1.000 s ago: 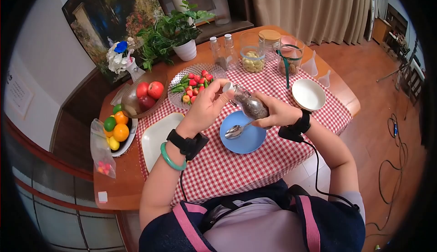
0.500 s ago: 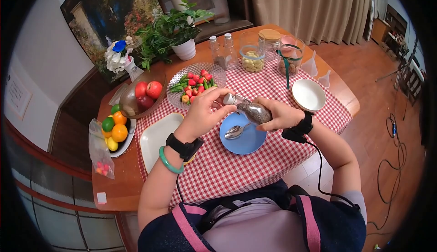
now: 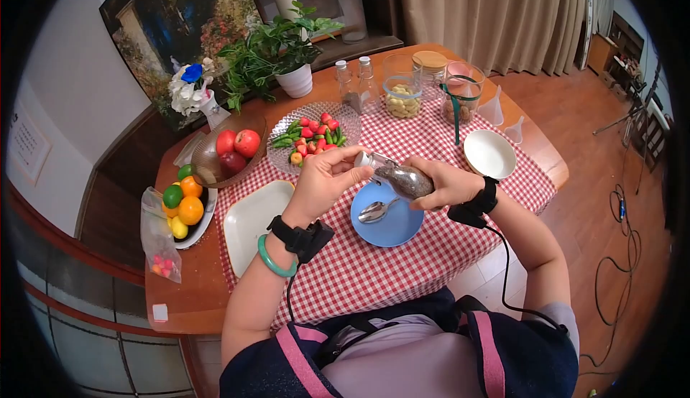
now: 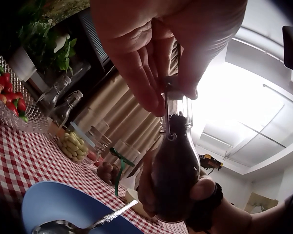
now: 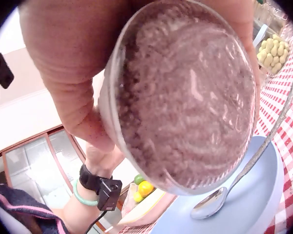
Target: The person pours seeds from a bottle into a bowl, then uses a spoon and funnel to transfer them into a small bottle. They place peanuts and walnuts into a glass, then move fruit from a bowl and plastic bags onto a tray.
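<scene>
A swing-top glass bottle (image 3: 406,180) of dark, fine grains lies tilted above the blue plate (image 3: 404,234), its neck toward the left. My right hand (image 3: 451,181) grips its wide body from the base side. At the neck, thumb and fingers of my left hand (image 3: 320,186) pinch the white stopper (image 3: 364,160). In the left wrist view the wire clasp (image 4: 169,114) runs down the neck beside the fingers, and the grains reach up into the neck. A metal spoon (image 3: 372,213) rests on the plate underneath.
A white rectangular dish (image 3: 248,229), a glass bowl of strawberries and green peppers (image 3: 277,155) and a white bowl (image 3: 490,154) surround the plate. Behind stand small bottles (image 3: 368,85), a jar of pale nuts (image 3: 402,103) and a jar with green ribbon (image 3: 461,103).
Both hands and the bottle have lowered slightly, and the bottle has turned from steeply tilted to nearer level. The left hand's fingers have shifted at the stopper.
</scene>
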Demonstrator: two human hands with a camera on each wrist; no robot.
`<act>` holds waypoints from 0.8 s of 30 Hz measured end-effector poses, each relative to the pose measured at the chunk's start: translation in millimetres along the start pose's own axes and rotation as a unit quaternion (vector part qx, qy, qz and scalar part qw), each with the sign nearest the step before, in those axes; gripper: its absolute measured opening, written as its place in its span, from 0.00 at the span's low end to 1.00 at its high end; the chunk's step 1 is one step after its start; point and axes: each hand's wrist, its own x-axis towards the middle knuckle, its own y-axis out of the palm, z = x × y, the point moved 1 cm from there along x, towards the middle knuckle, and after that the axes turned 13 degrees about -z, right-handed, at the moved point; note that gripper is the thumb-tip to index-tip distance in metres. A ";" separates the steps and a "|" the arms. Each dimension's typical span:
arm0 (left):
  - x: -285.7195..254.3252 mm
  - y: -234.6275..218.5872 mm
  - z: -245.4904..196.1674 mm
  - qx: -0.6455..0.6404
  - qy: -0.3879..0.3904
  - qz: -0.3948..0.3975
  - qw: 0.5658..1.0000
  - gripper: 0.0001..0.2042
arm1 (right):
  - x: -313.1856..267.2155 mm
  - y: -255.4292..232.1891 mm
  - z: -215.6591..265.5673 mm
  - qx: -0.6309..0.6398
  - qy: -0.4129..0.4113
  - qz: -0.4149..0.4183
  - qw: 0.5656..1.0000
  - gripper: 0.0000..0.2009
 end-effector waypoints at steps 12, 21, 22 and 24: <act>-1.8 -4.6 -6.9 0.000 -0.024 0.055 0.998 0.17 | -2.4 3.6 2.2 0.024 0.034 0.031 0.999 0.28; -0.4 -8.5 0.0 -0.011 -0.023 0.036 0.999 0.16 | -2.0 9.0 5.6 0.000 0.009 -0.016 1.000 0.29; -0.7 -8.0 -0.3 -0.002 -0.008 0.035 0.999 0.16 | -1.3 9.0 6.2 -0.010 -0.003 -0.030 1.000 0.29; -1.5 -8.5 -2.6 0.057 0.026 0.041 0.997 0.16 | -1.6 10.9 7.1 -0.039 -0.033 -0.065 0.997 0.28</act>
